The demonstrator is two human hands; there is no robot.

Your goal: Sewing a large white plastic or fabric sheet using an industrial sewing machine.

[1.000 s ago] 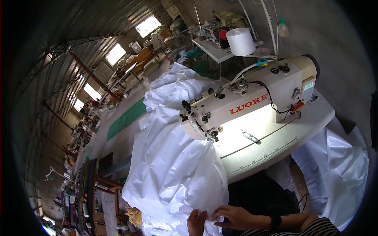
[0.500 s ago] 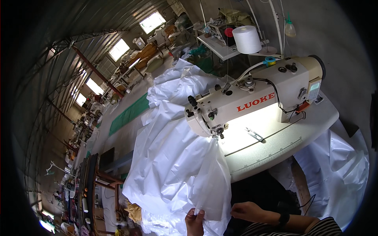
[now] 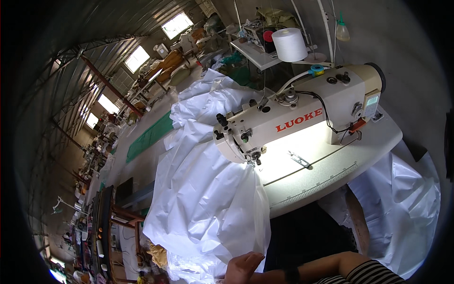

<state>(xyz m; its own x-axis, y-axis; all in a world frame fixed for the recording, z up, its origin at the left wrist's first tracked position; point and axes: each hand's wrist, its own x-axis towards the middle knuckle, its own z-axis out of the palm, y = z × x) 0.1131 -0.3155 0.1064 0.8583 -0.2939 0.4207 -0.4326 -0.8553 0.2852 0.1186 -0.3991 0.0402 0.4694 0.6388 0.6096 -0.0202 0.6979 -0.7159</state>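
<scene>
A large white plastic-like sheet (image 3: 203, 189) hangs in folds over the left end of the sewing machine (image 3: 302, 113), with part of it under the needle area. At the sheet's near edge is my left hand (image 3: 243, 266), its fingers bent together and pointing right. What they hold, if anything, is hidden. My right forearm, with a dark wristband, reaches leftward along the lower edge. My right hand (image 3: 264, 277) overlaps with the left there, and its fingers are hidden. Thread snips (image 3: 300, 160) lie on the lit machine bed (image 3: 326, 173).
A white thread cone (image 3: 289, 45) stands behind the machine. More white sheeting (image 3: 402, 203) drapes down at the right. A green strip (image 3: 150, 136) lies on the long surface beyond. Dark rails on a wooden frame (image 3: 127, 215) stand at left.
My right hand has moved left and down to my left hand. My left hand has turned, its fingers now pointing right. The whole view has shifted slightly.
</scene>
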